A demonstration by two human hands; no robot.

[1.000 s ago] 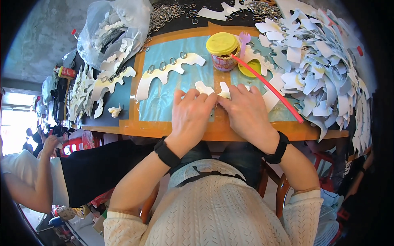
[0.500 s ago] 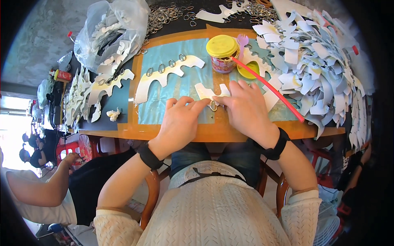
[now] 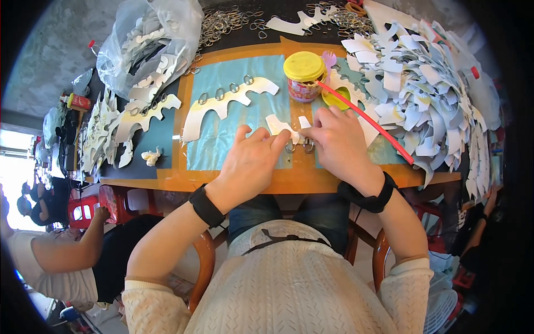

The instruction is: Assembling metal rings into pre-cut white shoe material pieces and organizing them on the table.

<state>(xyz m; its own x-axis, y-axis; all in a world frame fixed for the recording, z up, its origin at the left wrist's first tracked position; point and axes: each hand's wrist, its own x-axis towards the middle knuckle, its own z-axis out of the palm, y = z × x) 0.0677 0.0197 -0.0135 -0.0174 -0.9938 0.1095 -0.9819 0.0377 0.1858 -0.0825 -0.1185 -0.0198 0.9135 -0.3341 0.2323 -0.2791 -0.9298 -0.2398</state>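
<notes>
A small white cut-out piece [image 3: 276, 126] with notched edges lies on the table in front of me, partly covered by my fingers. Two metal rings [image 3: 308, 145] sit along its near edge. My left hand [image 3: 250, 156] presses its fingertips onto the piece near the left ring [image 3: 290, 147]. From the other side, my right hand [image 3: 338, 142] has bent fingers closed at the piece's right part, beside the other ring. Farther left, a longer white arched strip [image 3: 222, 99] lies flat with several metal rings along its outer edge.
A yellow-lidded jar [image 3: 305, 69] stands beyond my right hand, with a red stick [image 3: 370, 119] slanting from it. White pieces are heaped at right [image 3: 428, 100]. A plastic bag [image 3: 150, 50] of pieces stands far left. Loose rings [image 3: 222, 25] lie along the back.
Both hands still work at the small piece. My left index finger has shifted right onto it, and a second ring now shows beside my right fingers.
</notes>
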